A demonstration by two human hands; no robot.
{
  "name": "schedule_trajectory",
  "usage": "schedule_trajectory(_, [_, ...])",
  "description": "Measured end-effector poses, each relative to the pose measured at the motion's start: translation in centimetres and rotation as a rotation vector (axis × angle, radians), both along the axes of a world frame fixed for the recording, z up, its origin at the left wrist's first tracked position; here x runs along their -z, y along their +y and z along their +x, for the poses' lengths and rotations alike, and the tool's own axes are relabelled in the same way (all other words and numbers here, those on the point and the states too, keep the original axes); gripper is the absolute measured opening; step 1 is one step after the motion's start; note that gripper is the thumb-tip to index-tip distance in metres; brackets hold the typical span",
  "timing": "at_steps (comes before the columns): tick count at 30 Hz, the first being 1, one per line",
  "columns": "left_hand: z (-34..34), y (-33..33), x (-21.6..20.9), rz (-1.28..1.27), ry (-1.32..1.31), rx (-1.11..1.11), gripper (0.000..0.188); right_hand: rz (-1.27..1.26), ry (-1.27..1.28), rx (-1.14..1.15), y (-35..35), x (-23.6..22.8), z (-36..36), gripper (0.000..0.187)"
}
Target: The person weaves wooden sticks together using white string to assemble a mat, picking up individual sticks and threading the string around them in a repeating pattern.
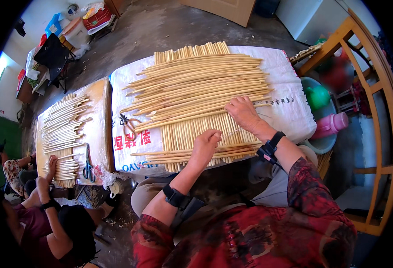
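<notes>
Pale peeled stalks, laid side by side, form a mat on the white sack cloth in front of me. Over its far part lies a wide layer of long loose stalks, and several more stalks cross its near edge. My left hand is closed in a pinch above the mat, with a thin pale thread at its fingertips. Farther right, my right hand is curled closed, low over the loose stalks' right ends; what its fingers hold is hidden. Brown-handled scissors rest left of the mat.
Another person's hands work over stalks on a lower table at left, beside dark-handled scissors. On the right stand a basin with a pink container and a wooden frame.
</notes>
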State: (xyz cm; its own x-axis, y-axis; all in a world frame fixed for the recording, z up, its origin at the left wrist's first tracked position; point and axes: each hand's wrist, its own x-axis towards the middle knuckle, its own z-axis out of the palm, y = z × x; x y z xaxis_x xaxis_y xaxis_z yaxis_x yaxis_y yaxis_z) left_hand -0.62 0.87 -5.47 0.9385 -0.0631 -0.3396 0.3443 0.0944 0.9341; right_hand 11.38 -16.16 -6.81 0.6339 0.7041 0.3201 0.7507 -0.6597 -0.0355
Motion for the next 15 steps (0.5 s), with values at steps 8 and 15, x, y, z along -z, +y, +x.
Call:
schedule_trajectory(8, [0.8,0.6,1.7,-0.291,0.148,-0.206,0.024,0.014,0.012,-0.044,-0.6,-0.5,0.0,0.005])
schedule_trajectory(15, [0.7,0.2,1.7,-0.288,0.164,-0.147,0.024,0.013,-0.035,0.013,-0.8,-0.1,0.3,0.007])
